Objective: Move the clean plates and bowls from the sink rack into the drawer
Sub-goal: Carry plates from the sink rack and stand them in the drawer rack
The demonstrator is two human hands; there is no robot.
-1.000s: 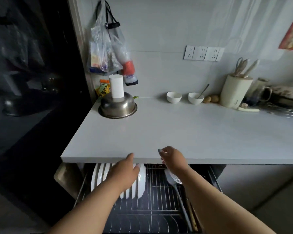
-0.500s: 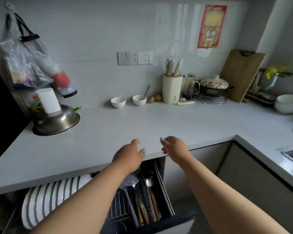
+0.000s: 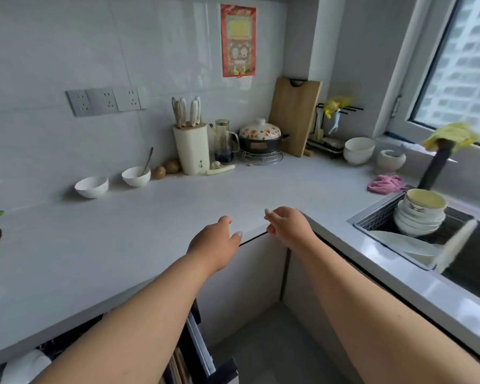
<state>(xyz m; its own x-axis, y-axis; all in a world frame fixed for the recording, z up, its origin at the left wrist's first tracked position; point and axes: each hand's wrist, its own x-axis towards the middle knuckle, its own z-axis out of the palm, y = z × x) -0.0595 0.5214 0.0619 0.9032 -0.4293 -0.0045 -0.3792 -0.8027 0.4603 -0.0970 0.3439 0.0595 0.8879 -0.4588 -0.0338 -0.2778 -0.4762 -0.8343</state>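
A stack of white bowls (image 3: 419, 217), the top one yellow inside, stands in the sink rack (image 3: 377, 217) at the right. White plates (image 3: 399, 242) lie beside it in the sink. The open drawer (image 3: 203, 353) shows at the bottom left, with a white plate (image 3: 25, 364) standing in it, mostly hidden by my left forearm. My left hand (image 3: 215, 245) and my right hand (image 3: 287, 224) hover empty over the counter corner, fingers loosely bent, well left of the sink.
On the counter (image 3: 150, 217) stand two small white bowls (image 3: 92, 186), a knife block (image 3: 191, 149), a lidded pot (image 3: 259, 135), a cutting board (image 3: 294, 115), stacked white bowls (image 3: 358, 150) and a pink cloth (image 3: 385, 184). A black faucet (image 3: 437, 167) with a yellow cloth rises behind the sink.
The view has swung right from the open drawer toward the sink. Both hands, still empty, have moved along the counter edge to its inner corner.
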